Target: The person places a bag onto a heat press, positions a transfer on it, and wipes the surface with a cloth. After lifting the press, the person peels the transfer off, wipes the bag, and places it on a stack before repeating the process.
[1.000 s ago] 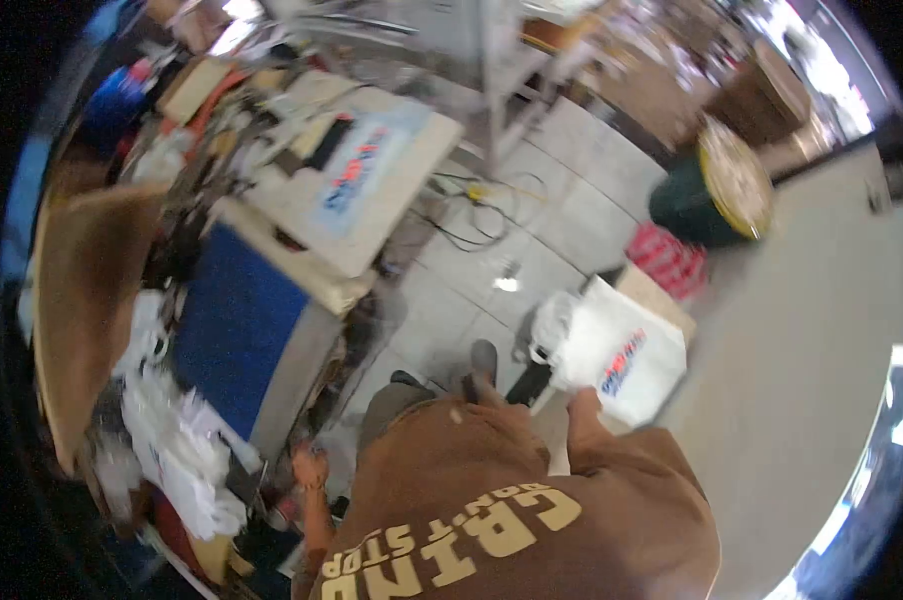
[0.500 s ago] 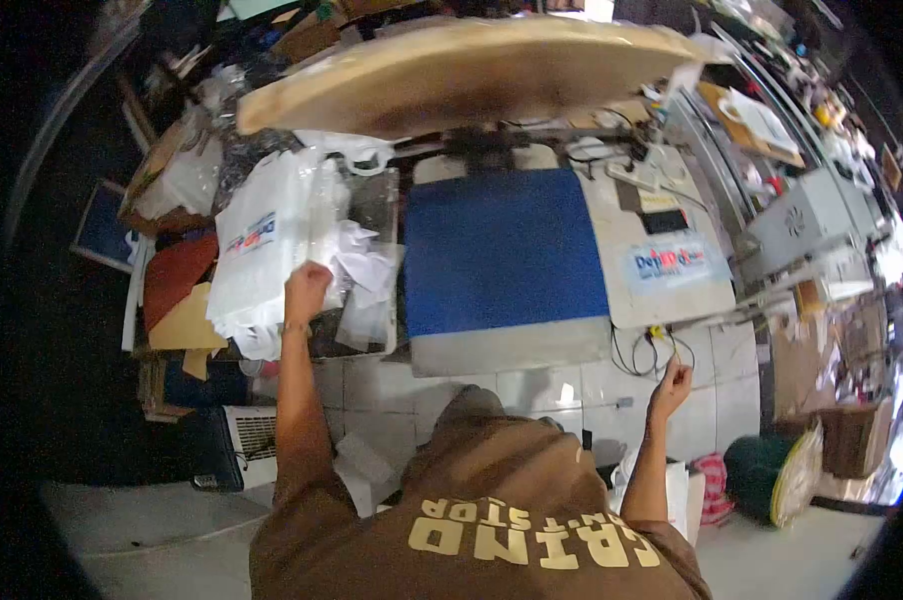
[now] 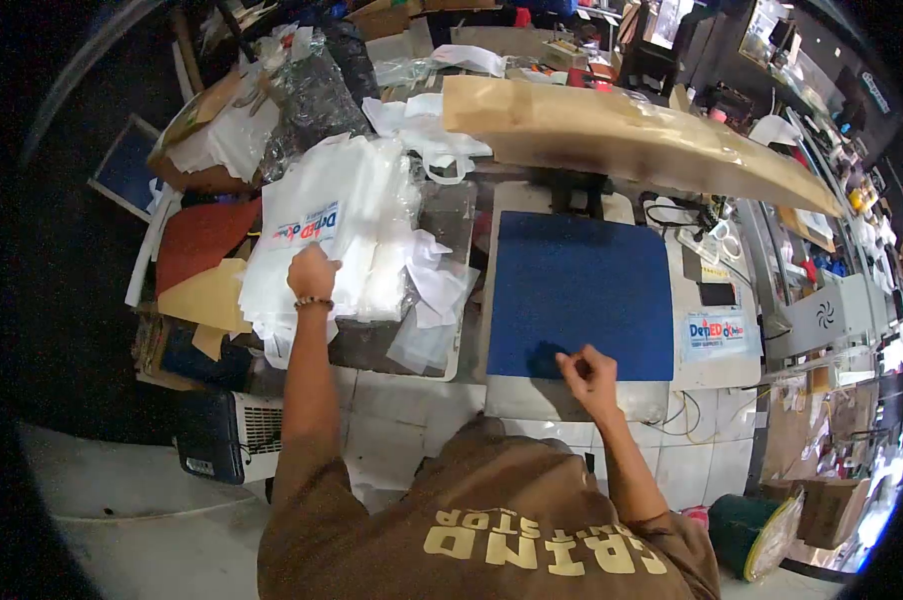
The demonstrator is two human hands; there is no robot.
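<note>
A stack of white bags [image 3: 372, 215] lies on the left side, its top one bearing a blue and red print [image 3: 307, 229]. My left hand [image 3: 314, 273] rests on this stack just below the print, fingers curled down and their tips hidden. Over the near edge of the blue pad [image 3: 582, 290] hovers my right hand [image 3: 589, 378], thumb and fingers drawn together with nothing visible in them. The pad covers the lower bed of what looks like a heat press. Its tan-covered upper plate [image 3: 632, 135] is swung up beyond the pad.
A printed transfer sheet [image 3: 717, 334] lies right of the pad, near a dark phone [image 3: 717, 294] and scissors [image 3: 724, 238]. Crumpled white scraps [image 3: 434, 280] and a translucent sheet [image 3: 427, 345] lie between stack and pad. A grey box [image 3: 827, 318] stands at the right.
My right hand has moved left from beside the table to over the pad's near edge. My left hand has shifted closer to the print on the stack. The camera view has turned.
</note>
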